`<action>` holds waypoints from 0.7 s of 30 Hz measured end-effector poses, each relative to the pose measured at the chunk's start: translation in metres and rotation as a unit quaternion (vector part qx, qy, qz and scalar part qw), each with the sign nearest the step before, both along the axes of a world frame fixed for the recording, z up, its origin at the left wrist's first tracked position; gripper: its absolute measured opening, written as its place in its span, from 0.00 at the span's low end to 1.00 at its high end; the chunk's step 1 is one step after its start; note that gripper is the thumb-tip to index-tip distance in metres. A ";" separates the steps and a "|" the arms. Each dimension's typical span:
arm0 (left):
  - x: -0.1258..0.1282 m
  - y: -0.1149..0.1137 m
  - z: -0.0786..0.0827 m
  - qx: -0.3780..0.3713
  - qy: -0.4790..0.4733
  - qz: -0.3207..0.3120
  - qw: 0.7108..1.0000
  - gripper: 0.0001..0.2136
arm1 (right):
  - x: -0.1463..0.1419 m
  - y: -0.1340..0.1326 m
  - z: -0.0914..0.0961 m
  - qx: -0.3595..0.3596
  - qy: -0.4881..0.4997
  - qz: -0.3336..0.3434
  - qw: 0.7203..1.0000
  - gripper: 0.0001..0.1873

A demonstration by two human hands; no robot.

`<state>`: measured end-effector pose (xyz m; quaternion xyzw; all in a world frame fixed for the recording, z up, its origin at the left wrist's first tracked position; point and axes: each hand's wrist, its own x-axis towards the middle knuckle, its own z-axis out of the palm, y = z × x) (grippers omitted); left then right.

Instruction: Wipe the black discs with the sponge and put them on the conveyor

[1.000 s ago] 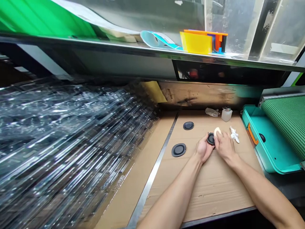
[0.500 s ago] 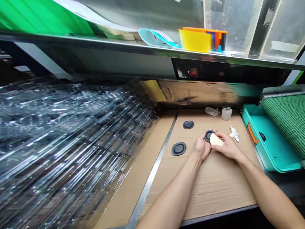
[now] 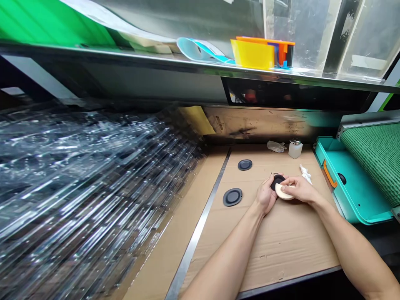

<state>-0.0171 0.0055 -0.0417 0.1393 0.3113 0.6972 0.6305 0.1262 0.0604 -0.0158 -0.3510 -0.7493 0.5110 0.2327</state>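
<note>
Lower than a moment earlier, a cream foam pad (image 3: 283,192) now sits under the curled fingers (image 3: 295,182) of the right hand (image 3: 300,188), pressed against a black rubber disc (image 3: 277,182) gripped in the left hand (image 3: 266,193). One more disc (image 3: 232,196) and a smaller disc (image 3: 244,165) lie apart on cardboard (image 3: 275,250).

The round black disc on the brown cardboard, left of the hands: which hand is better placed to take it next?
Probably the left hand: it is nearer that round black disc, though it holds another black disc. The right hand is farther and holds a cream foam sponge.
</note>
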 end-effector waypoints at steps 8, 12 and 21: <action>0.004 0.001 0.002 -0.018 -0.033 0.013 0.999 0.14 | -0.016 -0.012 -0.002 0.299 -0.145 -0.095 0.938 0.18; 0.004 0.000 0.006 -0.027 -0.038 0.019 0.999 0.15 | -0.023 -0.011 -0.004 0.323 -0.237 -0.169 0.901 0.18; 0.002 0.002 0.005 -0.038 -0.043 0.011 0.998 0.15 | -0.026 -0.027 -0.002 0.298 -0.254 -0.142 0.909 0.17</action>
